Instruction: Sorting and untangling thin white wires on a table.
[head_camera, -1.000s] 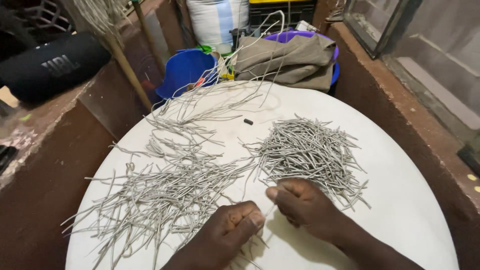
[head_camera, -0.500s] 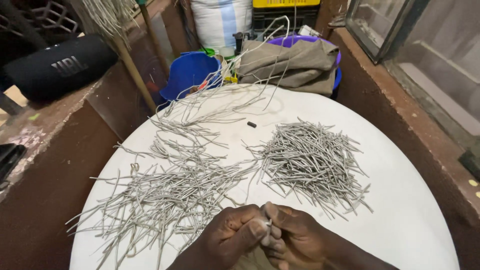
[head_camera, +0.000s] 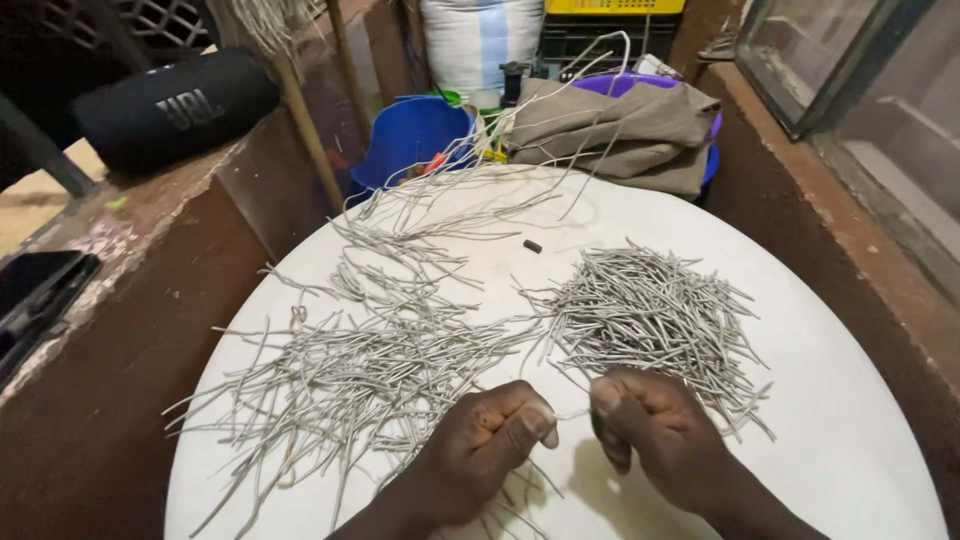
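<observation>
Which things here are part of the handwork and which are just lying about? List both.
In use: left hand, right hand, the strand between them, loose heap, neat pile, table.
Lying about: speaker, blue bucket, cloth, sack.

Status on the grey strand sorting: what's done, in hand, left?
Done, apparently: a dense pile of short cut pieces on the right of the white round table. In hand: one thin strand stretched between the left hand and right hand. Left: the looser heap of longer strands on the left.
</observation>
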